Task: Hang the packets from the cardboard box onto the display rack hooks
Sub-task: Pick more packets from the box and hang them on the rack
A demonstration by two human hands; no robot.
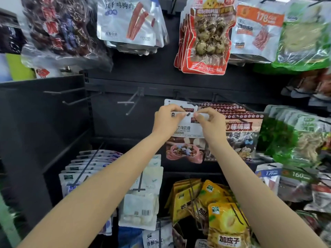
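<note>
A white candy packet (pixel 186 130) with a pink bowl pictured at its bottom is held up against the black display rack (pixel 114 126). My left hand (pixel 166 120) pinches its top edge on the left. My right hand (pixel 209 120) pinches the top edge on the right. The hang hole of the packet lies between my fingertips, at the tip of a hook (pixel 192 104). Another white packet (pixel 176 103) of the same kind hangs just behind it. The cardboard box is out of view.
Bare hooks (pixel 129 102) stick out to the left of my hands. Maroon lollipop packets (pixel 240 129) hang right beside the candy packet. White packets (pixel 84 169), yellow packets (pixel 227 222) and green packets (pixel 302 140) fill the hooks below and to the right.
</note>
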